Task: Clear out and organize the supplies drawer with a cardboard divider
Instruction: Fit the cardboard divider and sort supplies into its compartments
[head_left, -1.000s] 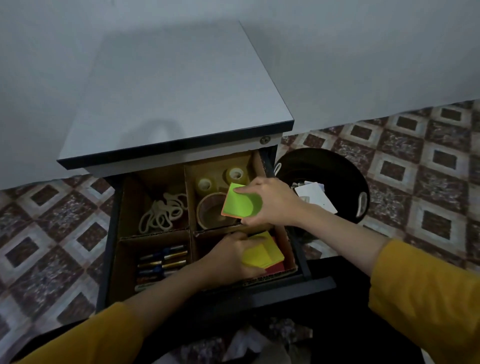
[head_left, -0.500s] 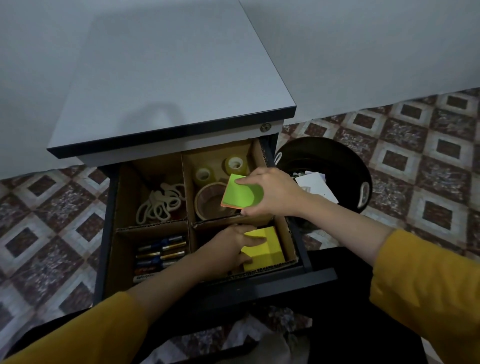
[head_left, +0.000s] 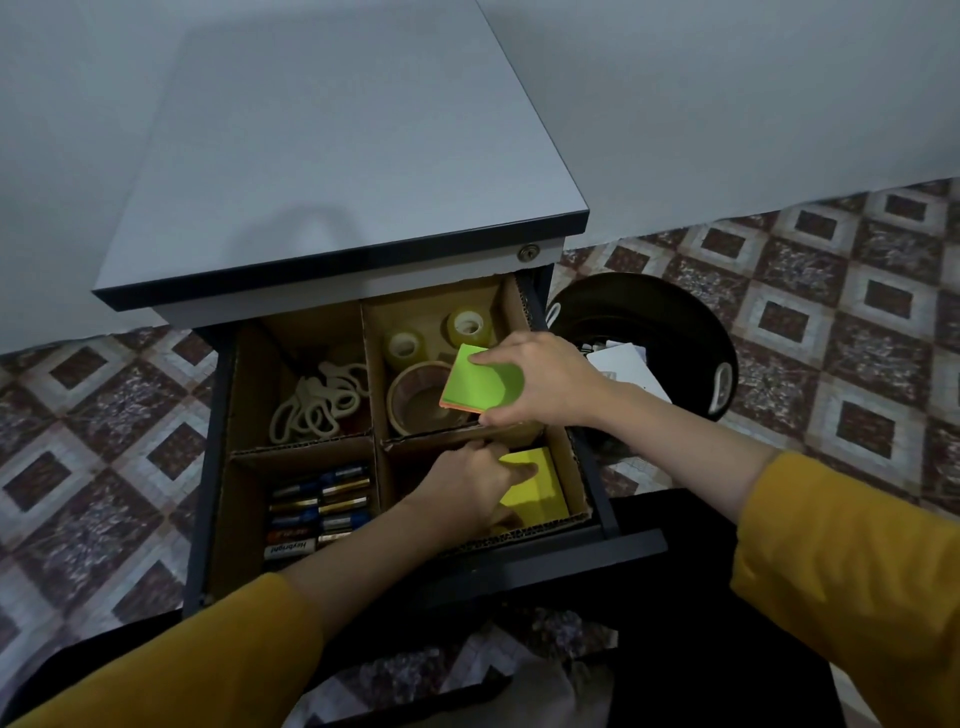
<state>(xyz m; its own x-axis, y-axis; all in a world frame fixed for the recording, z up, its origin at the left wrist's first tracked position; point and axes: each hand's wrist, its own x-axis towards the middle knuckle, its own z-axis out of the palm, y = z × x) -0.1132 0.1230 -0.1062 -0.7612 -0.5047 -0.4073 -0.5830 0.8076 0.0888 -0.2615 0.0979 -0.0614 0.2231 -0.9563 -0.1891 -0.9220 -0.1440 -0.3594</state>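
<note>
The open drawer holds a cardboard divider with four compartments. My right hand grips a green sticky-note pad with an orange underside, held above the back right compartment. My left hand reaches into the front right compartment and its fingers lie on a yellow sticky-note pad. Tape rolls sit in the back right compartment, rubber bands in the back left, batteries in the front left.
The drawer belongs to a grey-topped cabinet against a white wall. A black bin with white papers stands on the patterned tile floor right of the drawer. Crumpled paper lies below the drawer front.
My left hand has squared the loose yellow notes into one neat pad in the front right compartment. My right hand keeps the green pad hovering over the tape rolls.
</note>
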